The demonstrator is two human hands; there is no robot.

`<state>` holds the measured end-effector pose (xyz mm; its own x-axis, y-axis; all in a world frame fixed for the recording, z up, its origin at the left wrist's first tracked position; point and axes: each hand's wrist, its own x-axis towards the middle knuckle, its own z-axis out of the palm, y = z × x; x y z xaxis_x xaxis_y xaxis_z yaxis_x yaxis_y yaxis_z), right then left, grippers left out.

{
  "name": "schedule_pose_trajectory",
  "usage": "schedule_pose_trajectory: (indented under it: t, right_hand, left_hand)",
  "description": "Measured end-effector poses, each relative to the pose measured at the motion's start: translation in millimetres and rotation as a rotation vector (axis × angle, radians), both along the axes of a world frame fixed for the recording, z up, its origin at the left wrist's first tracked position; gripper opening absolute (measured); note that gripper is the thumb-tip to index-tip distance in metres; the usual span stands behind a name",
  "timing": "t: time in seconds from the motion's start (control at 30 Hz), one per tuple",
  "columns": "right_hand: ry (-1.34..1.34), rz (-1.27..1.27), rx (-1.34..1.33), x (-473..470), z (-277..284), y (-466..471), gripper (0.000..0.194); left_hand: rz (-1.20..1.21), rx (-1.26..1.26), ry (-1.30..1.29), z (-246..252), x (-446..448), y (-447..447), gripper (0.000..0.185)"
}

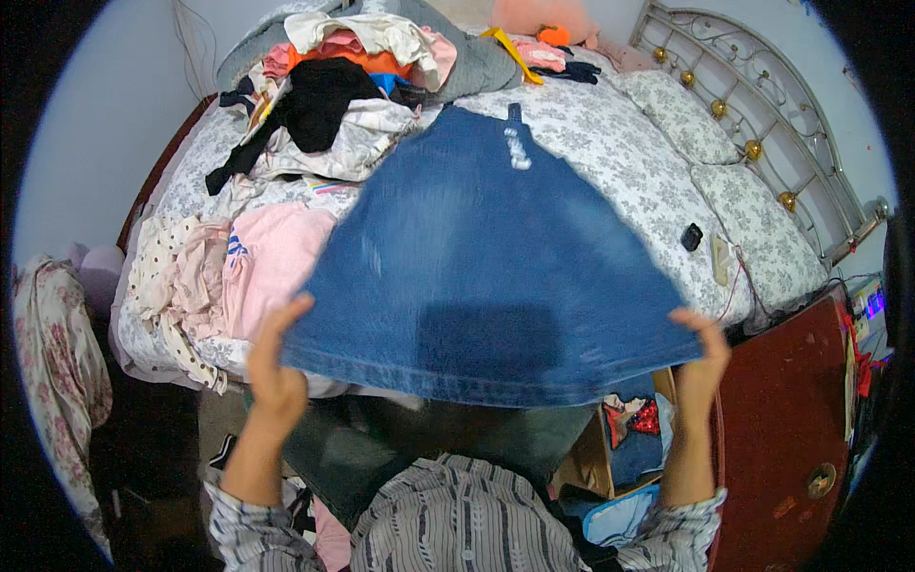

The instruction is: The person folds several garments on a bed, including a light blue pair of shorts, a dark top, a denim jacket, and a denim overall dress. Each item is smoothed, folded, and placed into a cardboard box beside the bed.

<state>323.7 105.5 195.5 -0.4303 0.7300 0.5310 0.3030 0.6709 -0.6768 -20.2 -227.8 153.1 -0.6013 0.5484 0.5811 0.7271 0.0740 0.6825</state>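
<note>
A blue denim garment [486, 243] with a flared hem is stretched out in front of me, its narrower end reaching over the bed. White lettering or a patch and a short strap show near that far end. My left hand [275, 372] pinches the left corner of the hem. At the right corner, my right hand [700, 350] grips the fabric in the same way. The hem is raised off the bed's near edge and bows slightly between my hands. A dark rectangular shadow falls on the lower middle of the denim.
The bed [607, 129] carries a floral sheet. A pink garment [279, 250] and polka-dot cloth [164, 272] lie left, with a heap of clothes [322, 100] behind. Pillows [750, 207] rest by the metal headboard [758, 93]. An open box [615, 457] and a red-brown cabinet [779, 429] stand right.
</note>
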Motion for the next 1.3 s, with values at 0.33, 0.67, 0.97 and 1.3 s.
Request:
schedule_pose_trajectory:
  t: [0.33, 0.67, 0.97, 1.3]
  right_hand:
    - [-0.963, 0.296, -0.198, -32, -77, -72, 0.039]
    - [0.86, 1.771, -0.883, -84, 44, -143, 0.04]
    - [0.938, 1.53, -1.07, -81, 49, -167, 0.03]
    - [0.859, 1.631, -1.167, -83, 44, -158, 0.026]
  left_hand:
    - [0.142, -0.117, -0.444, -137, 48, 4, 0.053]
    - [0.112, -0.185, -0.199, -140, 27, 32, 0.055]
    - [0.086, -0.227, -0.206, -145, 23, 29, 0.06]
    - [0.076, -0.202, -0.211, -146, 23, 31, 0.061]
